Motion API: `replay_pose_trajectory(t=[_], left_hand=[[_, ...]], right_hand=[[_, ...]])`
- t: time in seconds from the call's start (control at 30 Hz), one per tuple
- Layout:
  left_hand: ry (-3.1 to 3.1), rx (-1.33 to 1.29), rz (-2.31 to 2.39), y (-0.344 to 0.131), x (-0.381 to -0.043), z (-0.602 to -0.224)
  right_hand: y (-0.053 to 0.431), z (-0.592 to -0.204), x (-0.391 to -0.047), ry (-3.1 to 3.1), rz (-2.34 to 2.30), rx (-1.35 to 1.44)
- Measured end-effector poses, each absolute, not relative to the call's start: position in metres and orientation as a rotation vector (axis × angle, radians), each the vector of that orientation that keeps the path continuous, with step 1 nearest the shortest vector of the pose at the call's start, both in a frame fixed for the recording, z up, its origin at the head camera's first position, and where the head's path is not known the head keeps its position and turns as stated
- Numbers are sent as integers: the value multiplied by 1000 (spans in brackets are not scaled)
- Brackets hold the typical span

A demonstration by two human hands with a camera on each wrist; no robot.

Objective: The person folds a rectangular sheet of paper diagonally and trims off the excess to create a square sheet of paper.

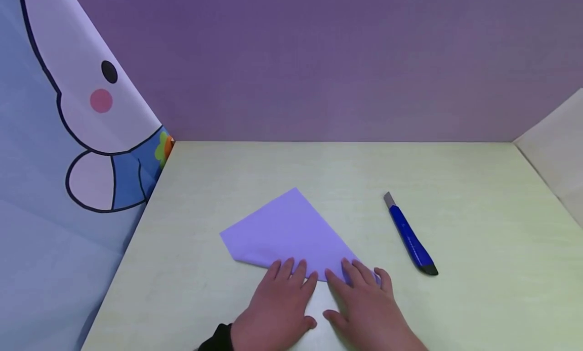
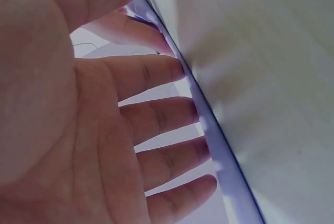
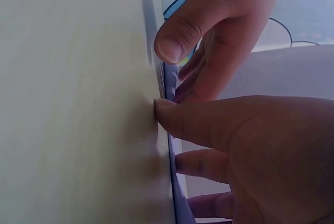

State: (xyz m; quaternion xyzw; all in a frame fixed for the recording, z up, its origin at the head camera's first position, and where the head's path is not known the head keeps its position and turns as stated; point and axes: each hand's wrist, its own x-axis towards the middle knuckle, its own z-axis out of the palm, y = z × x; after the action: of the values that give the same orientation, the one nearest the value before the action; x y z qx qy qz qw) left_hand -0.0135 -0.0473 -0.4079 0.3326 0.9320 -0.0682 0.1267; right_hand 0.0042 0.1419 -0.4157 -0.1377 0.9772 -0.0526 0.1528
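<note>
The left hand (image 1: 275,308) and right hand (image 1: 366,305), fingers spread and nearly straight, touch the near edge of a flat, four-sided purple paper (image 1: 282,234) on the pale surface (image 1: 173,300). A blue-handled utility knife (image 1: 410,237) lies apart, rightward.

Paper (image 1: 287,229), plain violet; cutter (image 1: 411,240), as I view it remotely, blue with a black end and grey blade (image 1: 389,199); table (image 1: 478,199), pale yellow-cream, faintly streaked; backdrop (image 1: 319,62), purple; side panel (image 1: 32,250), light blue — cartoon (image 1: 82,37) black-outlined, pink-spotted; cuff (image 1: 218,339), black.
</note>
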Motion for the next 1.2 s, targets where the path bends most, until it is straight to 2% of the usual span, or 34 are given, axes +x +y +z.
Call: replay_pose_trajectory(t=[0.73, 1.2], left_hand=[[2702, 982, -240, -42, -13, -409], [2746, 920, -262, -30, -1, -414]], right_hand=[[117, -424, 18, 2735, -137, -445], [116, -418, 14, 2760, -111, -465]])
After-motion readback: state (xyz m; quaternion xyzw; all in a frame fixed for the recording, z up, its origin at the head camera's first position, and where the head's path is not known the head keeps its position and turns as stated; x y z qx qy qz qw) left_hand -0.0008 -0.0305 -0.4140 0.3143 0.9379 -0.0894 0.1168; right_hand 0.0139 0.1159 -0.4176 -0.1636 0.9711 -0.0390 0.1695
